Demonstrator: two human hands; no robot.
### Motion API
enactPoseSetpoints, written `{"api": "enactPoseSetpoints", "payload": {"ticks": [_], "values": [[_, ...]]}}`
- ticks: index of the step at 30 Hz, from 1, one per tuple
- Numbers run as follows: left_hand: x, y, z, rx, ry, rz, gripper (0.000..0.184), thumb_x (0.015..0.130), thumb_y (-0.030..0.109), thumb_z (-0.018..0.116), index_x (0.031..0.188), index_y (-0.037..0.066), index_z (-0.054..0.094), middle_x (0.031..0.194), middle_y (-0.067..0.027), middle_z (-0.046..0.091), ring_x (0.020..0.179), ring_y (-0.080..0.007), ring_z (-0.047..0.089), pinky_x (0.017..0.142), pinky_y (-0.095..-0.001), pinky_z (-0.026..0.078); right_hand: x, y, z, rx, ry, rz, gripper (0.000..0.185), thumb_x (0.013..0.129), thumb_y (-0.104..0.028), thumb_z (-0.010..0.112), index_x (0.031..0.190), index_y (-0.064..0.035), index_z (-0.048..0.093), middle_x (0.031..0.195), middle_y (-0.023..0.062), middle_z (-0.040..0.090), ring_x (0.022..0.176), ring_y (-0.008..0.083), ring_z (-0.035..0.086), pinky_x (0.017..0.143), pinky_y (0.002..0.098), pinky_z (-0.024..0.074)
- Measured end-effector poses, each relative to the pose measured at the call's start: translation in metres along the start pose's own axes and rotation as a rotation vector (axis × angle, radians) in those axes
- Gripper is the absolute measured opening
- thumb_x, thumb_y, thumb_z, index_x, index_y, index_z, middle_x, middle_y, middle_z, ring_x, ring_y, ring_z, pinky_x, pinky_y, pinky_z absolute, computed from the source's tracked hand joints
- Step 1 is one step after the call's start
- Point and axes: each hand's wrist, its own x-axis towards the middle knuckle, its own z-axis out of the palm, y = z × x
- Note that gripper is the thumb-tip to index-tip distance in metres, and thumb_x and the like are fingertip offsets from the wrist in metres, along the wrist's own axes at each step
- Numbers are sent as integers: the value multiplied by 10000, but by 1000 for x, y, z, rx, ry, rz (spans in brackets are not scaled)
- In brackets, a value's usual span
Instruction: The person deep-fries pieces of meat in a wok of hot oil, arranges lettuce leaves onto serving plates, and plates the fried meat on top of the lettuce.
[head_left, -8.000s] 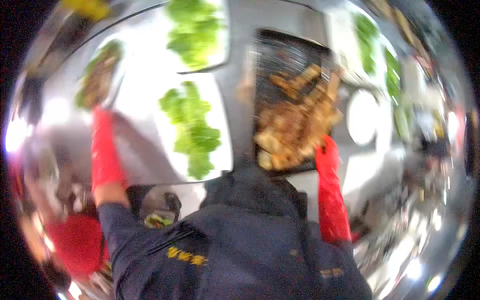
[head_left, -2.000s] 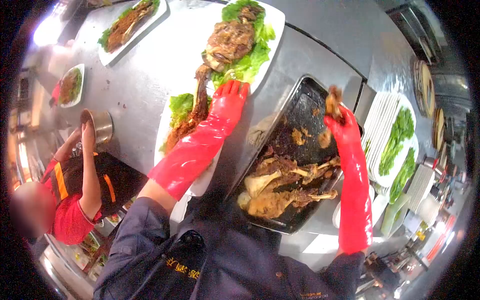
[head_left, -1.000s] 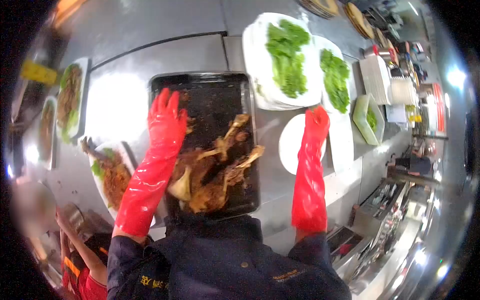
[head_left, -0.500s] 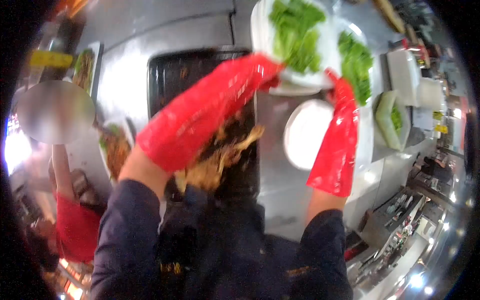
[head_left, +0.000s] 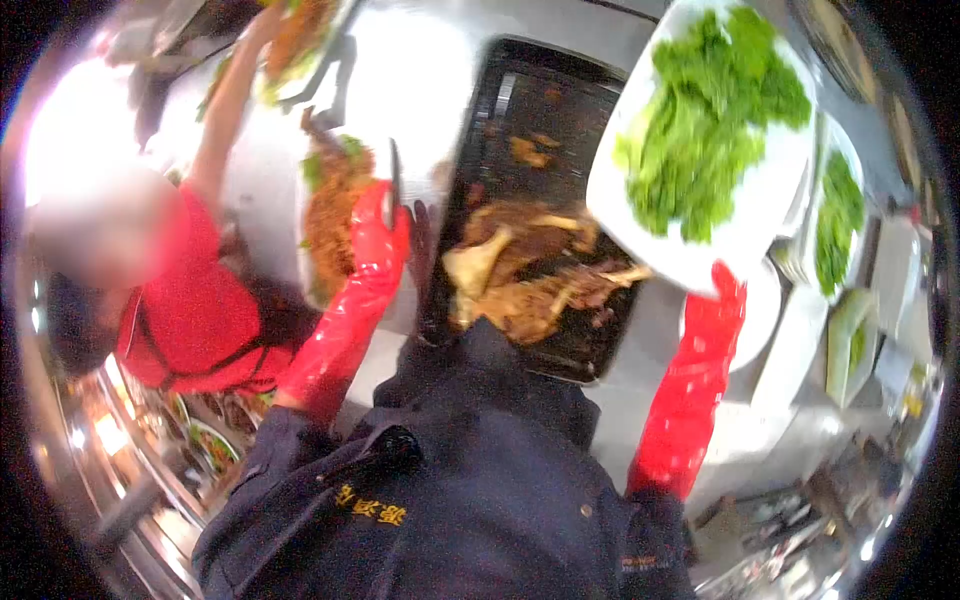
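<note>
My right hand point(head_left: 715, 305), in a long red glove, grips the near rim of a white plate point(head_left: 625, 215) bearing green lettuce leaves point(head_left: 710, 120). This plate overlaps the right corner of a black tray point(head_left: 590, 362). Browned meat pieces with bones point(head_left: 530, 275) lie in the tray. My left hand point(head_left: 378, 235), gloved alike, closes on the right rim of a plate of shredded brown food and greens point(head_left: 335, 225) left of the tray. Its fingertips are partly blurred.
Another lettuce plate point(head_left: 838, 225) sits at the right, near a pale green container point(head_left: 852, 345). A white round dish point(head_left: 760, 310) is partly behind my right hand. At the left, a person in red point(head_left: 205, 300) reaches an arm toward another food plate point(head_left: 295, 45).
My left hand has let go of the lettuce plate and moved left to the shredded-food plate. My right hand still holds the lettuce plate. The view has turned left.
</note>
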Motion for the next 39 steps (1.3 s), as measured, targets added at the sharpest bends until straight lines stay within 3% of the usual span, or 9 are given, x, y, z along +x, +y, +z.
{"api": "enactPoseSetpoints", "payload": {"ticks": [4,11,13,17,19,22,27,34,39], "values": [[-43,-72,-18,424,-312,485,476,911,151,549,1385,144,594,1526,-89,521,1397,-350,485,1187,-533,327,-93,44,56,-58,-141,211,683,832,-10,635,1488,27,447,1404,217,579,1306,372,567,1131,501,443],[0,-164,-23,449,-256,364,522,923,146,472,1432,209,564,1589,6,456,1452,-280,432,1220,-508,277,-185,150,114,-293,-270,570,615,810,10,681,1405,30,527,1286,180,661,1149,339,663,1045,456,511],[17,-204,-47,385,-258,289,473,925,134,525,1391,169,595,1512,-43,546,1405,-296,489,1167,-505,356,-212,184,132,-243,-281,600,583,812,24,686,1379,19,551,1254,175,676,1114,335,676,1018,450,526],[-8,-174,-82,-871,0,-411,352,976,268,693,1236,34,658,981,-105,696,863,-181,640,830,-320,520,-241,233,161,-259,-247,632,620,831,-25,741,1409,25,523,1283,174,660,1158,317,641,1037,431,499],[-30,-179,-82,-646,-358,-572,439,942,322,743,1268,48,637,1021,-106,691,895,-190,640,845,-325,519,-242,254,160,-182,-314,621,598,884,-71,733,1425,26,498,1323,170,641,1197,303,619,1061,425,486],[-24,-169,-78,-717,-256,-635,514,846,262,823,1264,65,598,1116,-112,654,1038,-194,607,932,-341,490,-218,296,140,325,-172,978,603,995,-242,653,1489,15,422,1464,197,545,1353,354,501,1195,493,359],[42,-163,-74,-729,-68,-325,467,787,54,819,1178,21,565,1144,-113,615,1068,-206,589,964,-349,479,-166,326,205,625,-450,849,636,1008,-334,640,1511,-23,404,1533,195,470,1340,348,512,1178,511,381],[112,-181,-88,-888,-92,-420,463,812,140,822,1195,21,590,1157,-95,628,1020,-220,595,912,-346,490,-176,264,239,-363,-486,523,410,972,-285,732,1296,-78,587,1230,86,636,1094,297,659,838,469,604],[2,-239,-123,-1103,-121,-408,402,803,25,797,1120,106,564,1044,3,546,976,-148,539,873,-302,463,-114,170,131,-1436,-577,-651,646,770,-145,821,1366,-61,584,1359,166,624,1272,359,584,1110,433,443]]}}
